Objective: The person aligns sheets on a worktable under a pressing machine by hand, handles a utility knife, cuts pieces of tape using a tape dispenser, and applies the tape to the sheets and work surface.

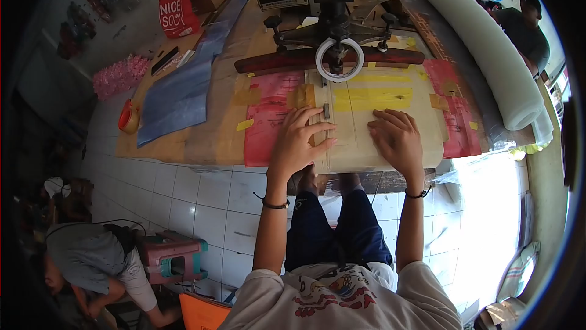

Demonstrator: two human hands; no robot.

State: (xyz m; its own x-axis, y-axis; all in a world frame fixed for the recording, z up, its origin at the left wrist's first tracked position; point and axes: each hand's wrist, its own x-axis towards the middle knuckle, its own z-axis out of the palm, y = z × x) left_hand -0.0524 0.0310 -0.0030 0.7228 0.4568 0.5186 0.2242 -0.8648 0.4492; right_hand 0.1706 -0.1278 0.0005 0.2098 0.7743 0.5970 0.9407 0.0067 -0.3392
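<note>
Spreading left hand (296, 139), fingers apart, across pale sheet (353, 147) on table (223, 129), just beside small grey strip (326, 111) pointing lengthwise away from body; resting right hand (399, 139) palm-down on same sheet, farther off to strip's right, cannot tell whether pinching anything.

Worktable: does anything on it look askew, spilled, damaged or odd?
The red sheet by the left hand looks worn, with dark streaks and a crooked piece of yellow tape at its edge. I see no spill.

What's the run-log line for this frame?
left hand: beside small metal piece | right hand: over pale sheet | white ring: beyond hands
</note>
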